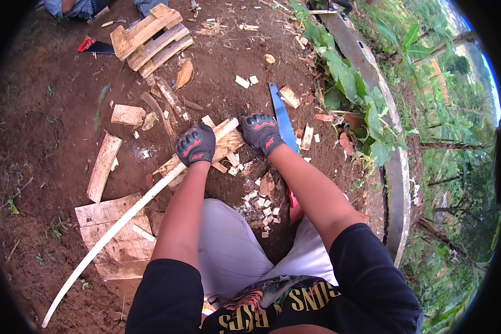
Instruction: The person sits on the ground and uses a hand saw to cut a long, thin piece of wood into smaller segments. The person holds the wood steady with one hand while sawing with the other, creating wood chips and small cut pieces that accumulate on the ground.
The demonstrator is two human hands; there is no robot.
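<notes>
Both hands wear black gloves with red trim. My left hand [195, 146] is closed over a long, pale wooden strip [129, 212], pressing it down across some split wood pieces [226, 146]. The strip's far end shows just past that hand, and its other end reaches the lower left. Close to the far end, my right hand [260, 133] has its fingers curled under; what they hold, if anything, is hidden. Beside it lies a handsaw with a blue blade [284, 118] and a red handle [295, 208], partly covered by my right forearm.
Small cut wood blocks [264, 207] litter the soil between my knees. A wooden board [117, 245] and a split log [104, 167] lie left. Farther off are stacked planks [156, 42], a red-handled saw [94, 47] and another person's leg [75, 8]. A concrete edge [396, 183] runs along the right.
</notes>
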